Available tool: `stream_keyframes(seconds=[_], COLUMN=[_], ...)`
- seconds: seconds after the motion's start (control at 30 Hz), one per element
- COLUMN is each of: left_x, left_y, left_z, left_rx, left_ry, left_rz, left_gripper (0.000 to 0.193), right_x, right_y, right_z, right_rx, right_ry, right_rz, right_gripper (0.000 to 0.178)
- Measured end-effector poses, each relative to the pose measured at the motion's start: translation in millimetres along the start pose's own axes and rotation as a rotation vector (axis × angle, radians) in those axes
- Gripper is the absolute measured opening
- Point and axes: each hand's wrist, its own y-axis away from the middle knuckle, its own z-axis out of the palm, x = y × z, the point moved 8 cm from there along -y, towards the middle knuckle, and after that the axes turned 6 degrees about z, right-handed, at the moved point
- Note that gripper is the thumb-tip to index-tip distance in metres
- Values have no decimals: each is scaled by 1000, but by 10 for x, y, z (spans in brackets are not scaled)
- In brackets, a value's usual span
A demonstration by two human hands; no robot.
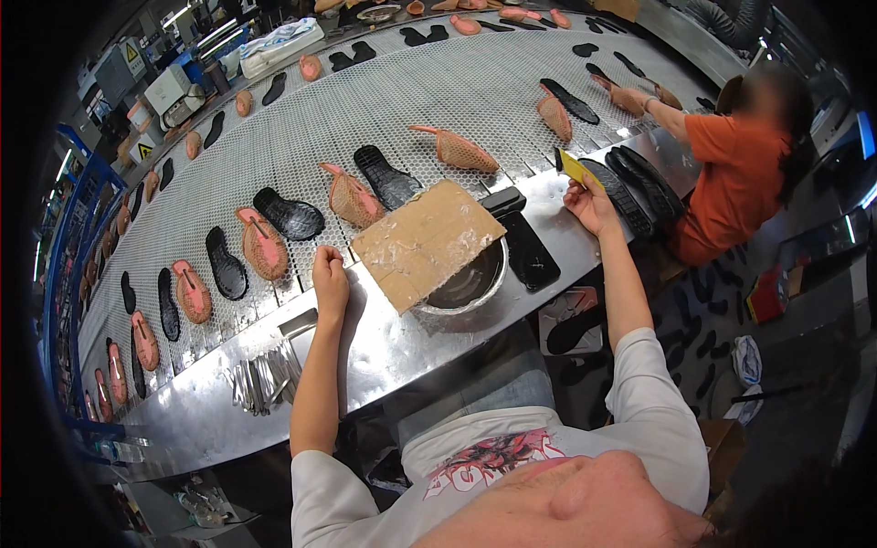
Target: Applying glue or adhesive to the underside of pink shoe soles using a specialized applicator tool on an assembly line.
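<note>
My left hand (329, 279) rests as a closed fist on the metal ledge (384, 342), holding nothing, just below a pink shoe upper on a last (263, 245). My right hand (592, 203) is raised near the ledge's right end and grips a small yellow scraper (575, 166). Between the hands a sheet of cardboard (427, 239) lies over a round metal bowl (475, 285). A black sole (528, 248) lies beside the bowl, and a stack of black soles (639, 183) sits past my right hand.
A wide mesh conveyor (384, 100) carries several pink uppers and black soles in pairs. A person in an orange shirt (740, 169) works at the right end. Metal tools (265, 374) lie on the ledge at left. Loose soles litter the floor at right.
</note>
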Motion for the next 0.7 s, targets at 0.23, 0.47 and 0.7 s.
stream_keyframes(seconds=[0.23,0.47,0.7], left_x=[97,199,235], left_y=[16,1,5], left_z=[25,60,56], left_rx=[-21,-25,-25], left_ry=[-104,-230,-281], left_rz=[47,222,264], left_gripper=[8,8,9], right_x=[-3,-18,-16], right_y=[-13,-5,33], right_z=[-24,-3,33], right_rx=[-1,-3,14], right_ry=[2,15,9], right_rz=[-4,-5,-21], right_gripper=[29,30,31])
